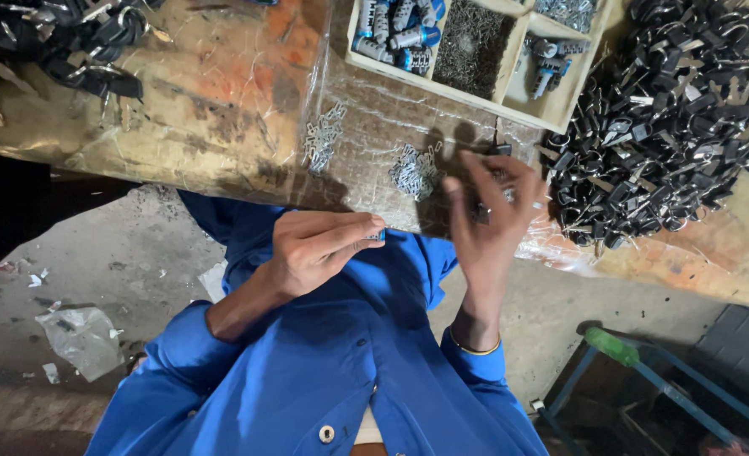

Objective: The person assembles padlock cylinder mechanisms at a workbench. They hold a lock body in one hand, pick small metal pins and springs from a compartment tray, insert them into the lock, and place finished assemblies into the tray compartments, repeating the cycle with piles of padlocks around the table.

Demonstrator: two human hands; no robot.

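Here the head camera looks down on a person in a blue jacket [340, 371] seated at a worn, stained worktop [222, 93] that runs across the upper half of the frame.

The left hand [319, 249] sits at centre frame, just below the worktop's edge, its fingers [353, 232] clenched around a small metal part [376, 236] of which only a tip shows at the fingertips; what kind of part it is cannot be told.

The right hand [492, 211] is raised just right of centre, palm turned inward, fingers spread and released. A small dark piece shows near its fingertips, but whether the hand grips it cannot be told. A thin gold bangle [475, 348] circles that wrist.

On the worktop, above the hands, lie two little heaps of silvery metal bits: one [322, 137] left of centre, the other [416, 171] just beside the right hand's fingertips. A wooden tray [467, 91] with compartments stands at upper centre, holding blue-and-silver cylinders [395, 29] in its left compartment and fine dark pins [474, 46] in the middle one. A big pile of black-headed keys [670, 127] fills the upper right, and a smaller pile [62, 42] lies at upper left.

A blue metal frame [644, 380] with a green tip stands on the floor at lower right.
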